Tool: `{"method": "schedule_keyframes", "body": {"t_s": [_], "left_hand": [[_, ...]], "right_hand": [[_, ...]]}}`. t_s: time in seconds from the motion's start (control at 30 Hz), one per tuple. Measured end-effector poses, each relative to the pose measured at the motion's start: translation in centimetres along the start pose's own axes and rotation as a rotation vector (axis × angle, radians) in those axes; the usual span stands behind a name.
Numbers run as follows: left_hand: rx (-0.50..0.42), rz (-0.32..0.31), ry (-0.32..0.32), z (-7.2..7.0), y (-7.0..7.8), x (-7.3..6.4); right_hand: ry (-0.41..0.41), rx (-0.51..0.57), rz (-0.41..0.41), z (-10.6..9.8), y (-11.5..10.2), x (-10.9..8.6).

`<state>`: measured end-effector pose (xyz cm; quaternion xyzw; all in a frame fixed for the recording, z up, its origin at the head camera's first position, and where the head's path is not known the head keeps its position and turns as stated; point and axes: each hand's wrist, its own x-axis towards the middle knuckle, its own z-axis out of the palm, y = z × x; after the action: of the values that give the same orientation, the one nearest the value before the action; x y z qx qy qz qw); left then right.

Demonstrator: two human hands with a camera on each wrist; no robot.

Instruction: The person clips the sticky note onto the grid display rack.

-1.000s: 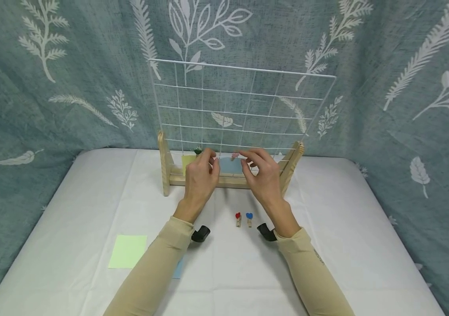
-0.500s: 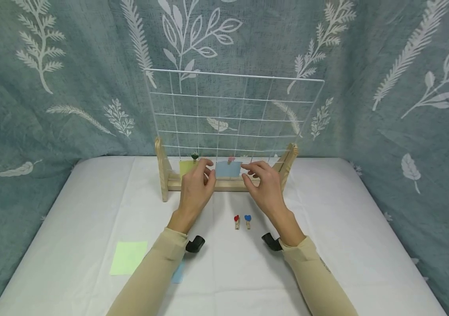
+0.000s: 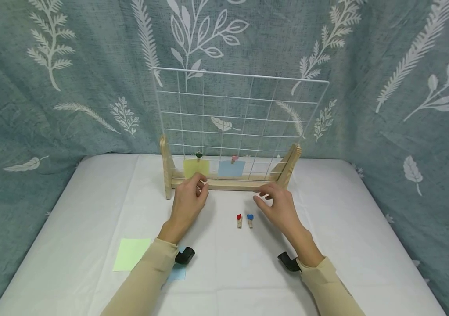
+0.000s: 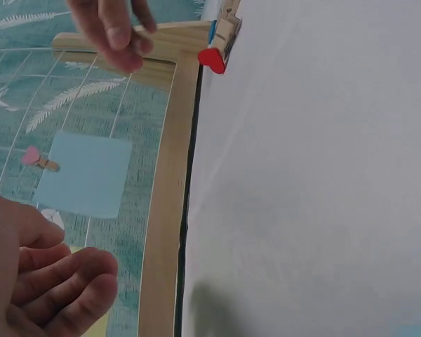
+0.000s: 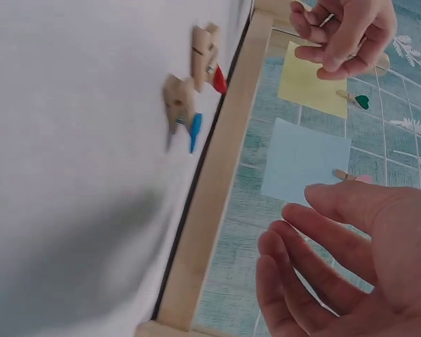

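Four small wooden clothespins are in view: one topped with a dark green heart, one with a pink heart, one with a red heart and one with a blue heart. There are four pieces of paper: a square yellow note, a light blue note, a pale green sheet and a blue sheet partly hidden by the left sleeve.

The left hand reaches forward with fingers loosely bent, gripping nothing, its fingertips just below the yellow note in the head view. The right hand is also unladen, thumb and fingers curved with a gap between them.

Beyond both hands, one pale wooden stand holds one white wire grid. On it, the green-heart clothespin fastens the yellow note and the pink-heart one the light blue note, which is between and beyond the hands. The other two clothespins lie side by side on the white-covered desk, nearer the right hand. The pale green sheet lies left of the left forearm.
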<state>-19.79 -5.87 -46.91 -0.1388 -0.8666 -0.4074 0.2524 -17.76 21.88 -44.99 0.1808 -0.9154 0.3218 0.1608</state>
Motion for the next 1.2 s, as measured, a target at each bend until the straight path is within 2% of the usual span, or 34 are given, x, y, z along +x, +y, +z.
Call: {"method": "schedule_keyframes", "body": {"t_s": [0.3, 0.57, 0.67, 0.87, 1.07, 1.2], "left_hand": [[0.016, -0.07, -0.06, -2.1, -0.9, -1.3], [0.038, -0.069, -0.06, -2.5, -1.1, -2.4], [0.045, -0.079, -0.057, -2.9, -1.3, -2.7], [0.063, -0.103, -0.09, -4.1, -1.7, -3.5], [0.097, -0.13, -0.103, -5.5, -2.4, -4.8], [0.113, -0.152, -0.138, -6.2, -2.8, -5.7]], "right_hand": [[-0.104, 0.056, 0.051, -0.2, 0.3, -2.8], [-0.11, 0.035, 0.066, -0.2, 0.4, -4.6], [-0.112, 0.03, 0.075, -0.1, 0.5, -4.9], [-0.124, 0.029, 0.079, 0.1, 0.5, -5.3], [-0.181, 0.031, 0.083, 0.4, 0.3, -5.3], [-0.197, 0.029, 0.081, 0.7, 0.2, -5.3]]}}
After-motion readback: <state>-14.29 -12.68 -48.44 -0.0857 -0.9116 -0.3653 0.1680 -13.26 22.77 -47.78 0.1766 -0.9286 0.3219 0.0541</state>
